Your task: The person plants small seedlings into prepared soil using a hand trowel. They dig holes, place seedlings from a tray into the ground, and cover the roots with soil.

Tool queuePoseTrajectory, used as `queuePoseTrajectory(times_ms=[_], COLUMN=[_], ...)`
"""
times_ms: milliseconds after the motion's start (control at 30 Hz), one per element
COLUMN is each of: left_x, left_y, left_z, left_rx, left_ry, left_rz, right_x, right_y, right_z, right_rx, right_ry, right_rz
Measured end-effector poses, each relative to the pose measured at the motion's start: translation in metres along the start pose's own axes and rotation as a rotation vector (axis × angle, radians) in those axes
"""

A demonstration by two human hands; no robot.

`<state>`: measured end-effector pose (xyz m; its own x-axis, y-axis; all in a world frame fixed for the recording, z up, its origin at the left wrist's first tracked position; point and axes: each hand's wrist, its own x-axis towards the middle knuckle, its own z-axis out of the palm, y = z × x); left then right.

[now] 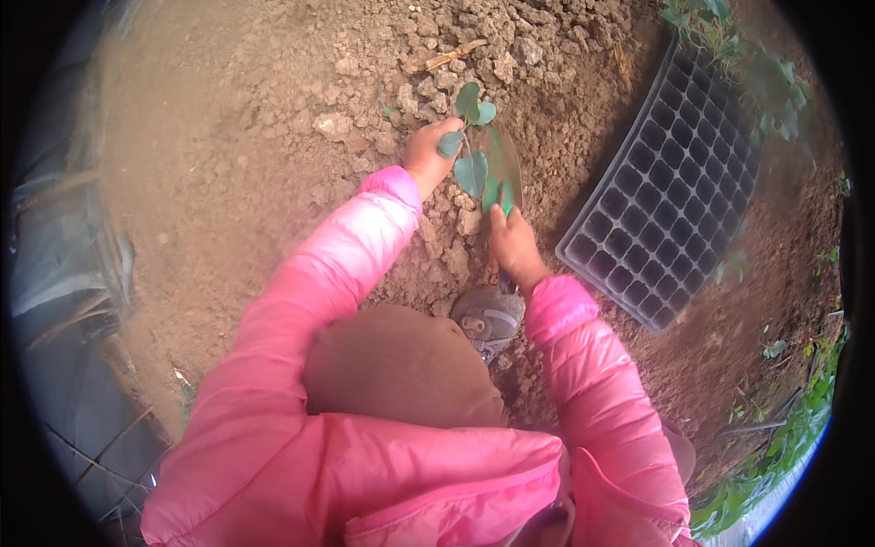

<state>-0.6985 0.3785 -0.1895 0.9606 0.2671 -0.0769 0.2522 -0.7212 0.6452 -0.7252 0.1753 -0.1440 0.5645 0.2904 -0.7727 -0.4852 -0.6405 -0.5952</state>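
Observation:
My left hand (428, 158) is closed at the stem of a broad-leaved seedling (471, 174); a leaf partly covers the fingers. The seedling stands upright over loose soil, with several grey-green leaves spread around its stem. In my right hand (514, 245) is a hand trowel (506, 161), gripped low near its green part. Its blade points away from me, just right of the seedling, and soil hides whether the tip is buried. Both hands are close together above the clods.
A black plastic seedling tray (662, 179) with many square cells lies at the right. More seedlings (711, 27) are at its far end. My shoe (489, 320) is just below the trowel. Dry stalk (456, 55) lies among clods (506, 67); dark sheeting (68, 355) borders the left.

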Motion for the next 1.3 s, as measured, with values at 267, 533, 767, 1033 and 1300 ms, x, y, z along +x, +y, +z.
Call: queuePoseTrajectory(times_ms=[267, 533, 767, 1033, 1300], left_x=[0.002, -0.039, -0.036, -0.045, -0.043], left_y=[0.0, 0.021, 0.021, 0.024, 0.054], left_z=[-0.001, -0.024, -0.015, -0.004, -0.005], left_rx=[0.07, 0.295, 0.397, 0.329, 0.385], left_ry=[-0.005, 0.042, -0.072, 0.11, -0.042], left_rz=[0.015, -0.005, -0.027, 0.283, 0.436], right_x=[0.006, -0.008, -0.013, -0.019, -0.054], right_y=[-0.001, 0.038, 0.083, 0.102, 0.059], right_z=[-0.011, -0.011, -0.008, -0.015, -0.041], right_rx=[0.26, 0.068, 0.084, 0.123, 0.099], right_ry=[-0.136, 0.107, 0.1, 0.257, 0.149], right_rz=[0.101, 0.013, 0.047, -0.171, -0.206])
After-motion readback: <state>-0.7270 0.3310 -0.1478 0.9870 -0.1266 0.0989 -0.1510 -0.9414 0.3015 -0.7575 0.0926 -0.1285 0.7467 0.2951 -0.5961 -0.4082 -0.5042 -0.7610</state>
